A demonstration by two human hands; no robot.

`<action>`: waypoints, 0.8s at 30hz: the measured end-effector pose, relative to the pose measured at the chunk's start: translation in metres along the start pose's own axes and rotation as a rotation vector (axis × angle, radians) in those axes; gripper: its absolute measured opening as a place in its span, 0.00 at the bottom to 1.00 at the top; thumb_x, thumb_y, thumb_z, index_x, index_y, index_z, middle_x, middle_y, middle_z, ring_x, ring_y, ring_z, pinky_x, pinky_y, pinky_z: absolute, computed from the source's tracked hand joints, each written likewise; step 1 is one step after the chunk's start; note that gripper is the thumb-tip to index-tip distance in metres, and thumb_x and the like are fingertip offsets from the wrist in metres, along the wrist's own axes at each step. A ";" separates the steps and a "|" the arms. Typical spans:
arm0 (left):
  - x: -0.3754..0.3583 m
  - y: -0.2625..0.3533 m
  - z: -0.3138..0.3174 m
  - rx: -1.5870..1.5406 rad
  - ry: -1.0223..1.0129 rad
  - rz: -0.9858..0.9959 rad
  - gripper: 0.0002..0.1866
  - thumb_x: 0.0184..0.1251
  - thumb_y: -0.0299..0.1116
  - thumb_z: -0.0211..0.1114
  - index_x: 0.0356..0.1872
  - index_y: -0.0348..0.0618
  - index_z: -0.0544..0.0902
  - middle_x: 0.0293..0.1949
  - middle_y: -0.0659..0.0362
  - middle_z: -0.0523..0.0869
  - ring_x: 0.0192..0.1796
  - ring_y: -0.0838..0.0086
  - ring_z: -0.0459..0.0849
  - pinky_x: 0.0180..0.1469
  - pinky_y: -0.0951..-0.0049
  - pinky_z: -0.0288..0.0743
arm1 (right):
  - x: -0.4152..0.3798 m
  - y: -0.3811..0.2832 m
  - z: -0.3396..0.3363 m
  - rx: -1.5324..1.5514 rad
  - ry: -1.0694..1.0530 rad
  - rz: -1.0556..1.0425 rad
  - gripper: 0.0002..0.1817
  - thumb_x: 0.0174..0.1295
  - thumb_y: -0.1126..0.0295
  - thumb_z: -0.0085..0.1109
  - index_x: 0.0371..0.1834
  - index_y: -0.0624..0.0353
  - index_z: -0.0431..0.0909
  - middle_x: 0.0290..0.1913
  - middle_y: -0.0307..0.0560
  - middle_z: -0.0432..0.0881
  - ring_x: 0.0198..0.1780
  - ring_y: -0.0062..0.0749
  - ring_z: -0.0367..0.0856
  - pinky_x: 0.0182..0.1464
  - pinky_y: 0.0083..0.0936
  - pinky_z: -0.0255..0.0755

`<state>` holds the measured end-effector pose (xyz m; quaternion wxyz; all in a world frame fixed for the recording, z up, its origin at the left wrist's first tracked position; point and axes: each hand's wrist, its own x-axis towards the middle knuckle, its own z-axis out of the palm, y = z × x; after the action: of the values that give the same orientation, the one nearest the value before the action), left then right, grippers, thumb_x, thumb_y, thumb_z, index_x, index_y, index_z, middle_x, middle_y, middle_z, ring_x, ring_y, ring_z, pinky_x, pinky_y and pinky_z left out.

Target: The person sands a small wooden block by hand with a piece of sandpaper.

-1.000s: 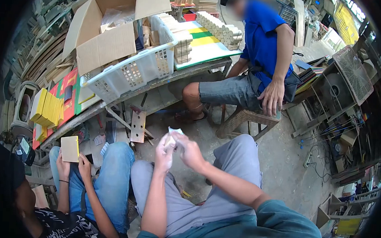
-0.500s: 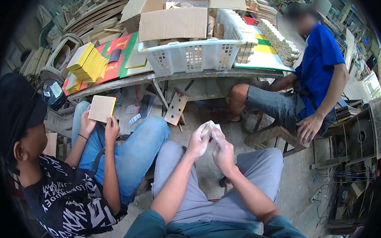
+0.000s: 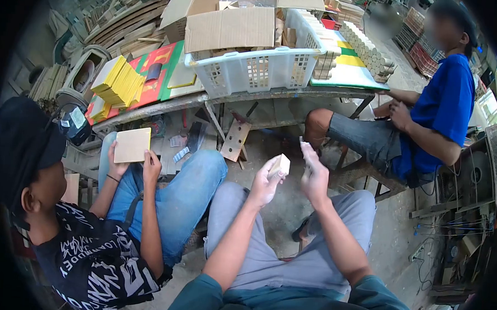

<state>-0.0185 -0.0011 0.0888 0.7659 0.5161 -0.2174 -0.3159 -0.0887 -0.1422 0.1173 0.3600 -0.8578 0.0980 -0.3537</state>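
My left hand (image 3: 265, 183) is closed around a small pale wooden block (image 3: 282, 165), one end of which sticks up past the fingers. To its right, my right hand (image 3: 315, 174) is held apart from the block, its fingers stretched out and pointing up. Pale dust covers the fingers and palms of both hands. I cannot make out anything held in the right hand. Both hands are above the gap between my knees.
On my left, a person holds a square wooden board (image 3: 132, 145) with a yellow edge. Another person in a blue shirt (image 3: 442, 108) sits at right. Ahead, a bench (image 3: 251, 94) bears a white plastic crate (image 3: 249, 72), a stack of yellow-edged boards (image 3: 117, 83) and bundled wooden pieces (image 3: 369, 49).
My hands have come apart: the right moved right and opened, while the left keeps the block. The person in blue has raised an arm from the stool and leaned back.
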 end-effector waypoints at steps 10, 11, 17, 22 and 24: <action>0.002 0.007 -0.001 -0.090 0.018 0.040 0.27 0.67 0.35 0.64 0.63 0.33 0.69 0.48 0.60 0.80 0.43 0.82 0.77 0.43 0.80 0.72 | -0.006 -0.022 -0.004 0.006 -0.013 -0.129 0.22 0.51 0.88 0.49 0.52 0.67 0.77 0.55 0.59 0.78 0.61 0.51 0.74 0.66 0.36 0.64; -0.001 0.003 -0.001 -0.080 0.034 0.037 0.27 0.66 0.35 0.64 0.63 0.33 0.69 0.48 0.60 0.80 0.43 0.82 0.77 0.43 0.80 0.72 | -0.017 -0.033 -0.002 0.095 -0.071 -0.224 0.23 0.51 0.88 0.49 0.52 0.67 0.77 0.56 0.58 0.77 0.61 0.49 0.74 0.66 0.36 0.65; 0.002 0.009 0.000 -0.062 -0.016 0.040 0.25 0.67 0.32 0.64 0.62 0.33 0.70 0.50 0.60 0.80 0.44 0.82 0.78 0.44 0.80 0.73 | 0.002 0.011 0.004 -0.063 0.044 -0.020 0.28 0.45 0.91 0.47 0.53 0.65 0.77 0.57 0.60 0.77 0.60 0.49 0.75 0.64 0.35 0.66; -0.003 0.008 0.005 -0.060 0.036 0.044 0.24 0.67 0.30 0.62 0.61 0.31 0.70 0.48 0.59 0.80 0.41 0.81 0.77 0.42 0.80 0.73 | -0.023 -0.013 0.014 0.022 -0.067 -0.036 0.30 0.43 0.93 0.47 0.53 0.66 0.77 0.56 0.58 0.78 0.61 0.49 0.75 0.66 0.33 0.64; -0.004 0.013 0.008 -0.085 -0.018 0.049 0.24 0.67 0.28 0.61 0.61 0.31 0.70 0.47 0.58 0.80 0.40 0.80 0.77 0.41 0.79 0.72 | -0.008 0.025 0.013 -0.089 -0.026 0.083 0.27 0.46 0.92 0.46 0.52 0.67 0.77 0.55 0.59 0.78 0.60 0.49 0.74 0.64 0.31 0.67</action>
<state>-0.0229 0.0005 0.1041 0.7927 0.4748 -0.2232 -0.3105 -0.0836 -0.1503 0.0897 0.3372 -0.8725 0.1444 -0.3227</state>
